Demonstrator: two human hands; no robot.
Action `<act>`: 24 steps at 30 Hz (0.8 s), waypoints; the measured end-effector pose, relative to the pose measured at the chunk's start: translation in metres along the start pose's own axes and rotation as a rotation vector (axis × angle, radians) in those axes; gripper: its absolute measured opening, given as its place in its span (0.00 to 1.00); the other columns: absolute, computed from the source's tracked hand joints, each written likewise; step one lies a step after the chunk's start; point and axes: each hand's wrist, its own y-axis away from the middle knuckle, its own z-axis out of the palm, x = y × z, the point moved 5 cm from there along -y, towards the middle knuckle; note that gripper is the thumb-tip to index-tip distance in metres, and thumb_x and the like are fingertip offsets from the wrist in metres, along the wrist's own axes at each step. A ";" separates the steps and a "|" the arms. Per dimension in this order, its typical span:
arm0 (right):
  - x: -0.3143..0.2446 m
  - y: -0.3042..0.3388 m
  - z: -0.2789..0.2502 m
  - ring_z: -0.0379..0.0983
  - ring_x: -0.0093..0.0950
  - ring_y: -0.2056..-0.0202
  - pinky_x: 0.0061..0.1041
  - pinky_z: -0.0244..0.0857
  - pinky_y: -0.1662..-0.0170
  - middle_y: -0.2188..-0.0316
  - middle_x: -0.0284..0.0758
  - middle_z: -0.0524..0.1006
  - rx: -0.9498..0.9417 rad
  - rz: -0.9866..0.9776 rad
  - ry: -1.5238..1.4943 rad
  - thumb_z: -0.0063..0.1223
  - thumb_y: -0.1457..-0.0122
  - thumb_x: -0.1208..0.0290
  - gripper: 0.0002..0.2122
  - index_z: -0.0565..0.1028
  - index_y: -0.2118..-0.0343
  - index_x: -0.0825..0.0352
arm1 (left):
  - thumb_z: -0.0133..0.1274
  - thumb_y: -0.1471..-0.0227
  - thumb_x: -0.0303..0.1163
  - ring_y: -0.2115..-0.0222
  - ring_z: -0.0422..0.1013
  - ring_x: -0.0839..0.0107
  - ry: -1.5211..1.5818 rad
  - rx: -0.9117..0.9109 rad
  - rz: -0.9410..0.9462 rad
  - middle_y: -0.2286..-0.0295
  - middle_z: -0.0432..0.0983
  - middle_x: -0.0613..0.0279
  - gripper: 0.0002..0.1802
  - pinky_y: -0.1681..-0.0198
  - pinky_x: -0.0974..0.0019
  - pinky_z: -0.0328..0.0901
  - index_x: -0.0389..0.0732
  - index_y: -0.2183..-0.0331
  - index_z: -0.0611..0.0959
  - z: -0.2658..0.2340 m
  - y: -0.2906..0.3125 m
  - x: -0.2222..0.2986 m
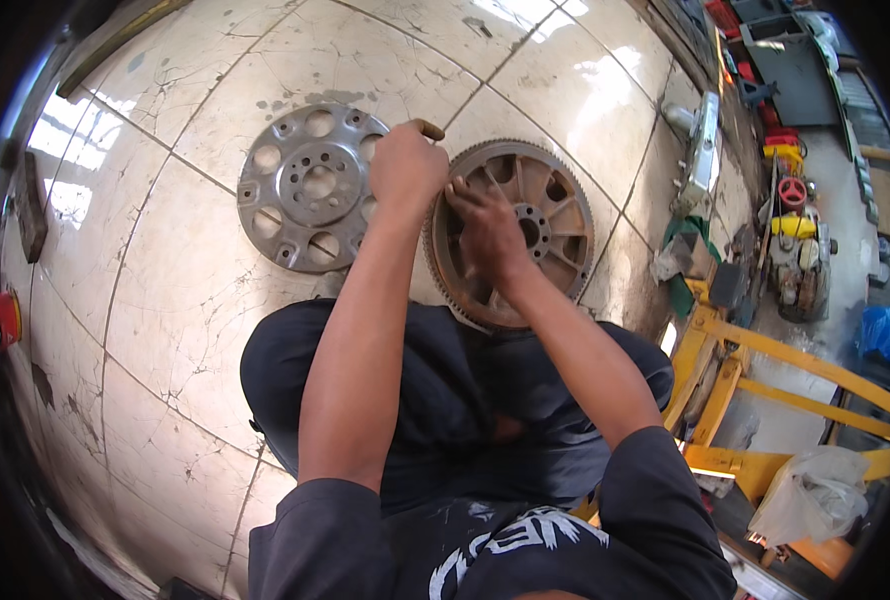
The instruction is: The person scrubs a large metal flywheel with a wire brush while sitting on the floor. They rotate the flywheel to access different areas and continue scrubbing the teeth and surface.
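Two round metal parts lie side by side on the floor in front of my knees. On the left is a flat grey flexplate (290,190) with large round holes and a ring of small bolt holes. A rusty flywheel (555,226) with a toothed rim and spokes is on the right. My left hand (408,168) is closed over the gap between them and covers the flexplate's right edge. What it may hold is hidden beneath it. My right hand (491,232) lies across the flywheel's left half, fingers stretched toward the toothed rim and apart.
Cracked cream tiles (180,260) cover the floor. A metal housing (703,150) stands to the right. Beyond it are a yellow frame (780,350), a plastic bag (815,495) and machine parts (795,265). A dark bar (32,205) lies at the far left.
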 end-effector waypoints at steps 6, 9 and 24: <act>-0.029 0.005 0.008 0.80 0.41 0.52 0.39 0.71 0.44 0.48 0.46 0.82 0.089 -0.151 0.008 0.48 0.45 0.83 0.20 0.83 0.51 0.70 | 0.49 0.49 0.26 0.53 0.80 0.49 -0.039 0.035 0.048 0.60 0.86 0.46 0.24 0.46 0.52 0.72 0.51 0.53 0.90 0.002 -0.006 -0.002; -0.052 0.030 0.002 0.79 0.45 0.52 0.40 0.69 0.42 0.48 0.47 0.82 0.082 -0.124 -0.145 0.49 0.45 0.82 0.18 0.83 0.52 0.72 | 0.48 0.49 0.26 0.53 0.80 0.49 -0.020 0.009 0.017 0.60 0.86 0.46 0.25 0.46 0.52 0.72 0.52 0.52 0.90 -0.003 -0.001 0.003; -0.058 0.088 0.001 0.77 0.41 0.46 0.38 0.67 0.39 0.43 0.46 0.79 0.053 0.024 -0.073 0.48 0.45 0.85 0.24 0.79 0.44 0.71 | 0.54 0.50 0.27 0.49 0.79 0.52 -0.014 -0.029 0.031 0.54 0.85 0.48 0.25 0.45 0.52 0.72 0.50 0.50 0.89 0.001 -0.005 0.009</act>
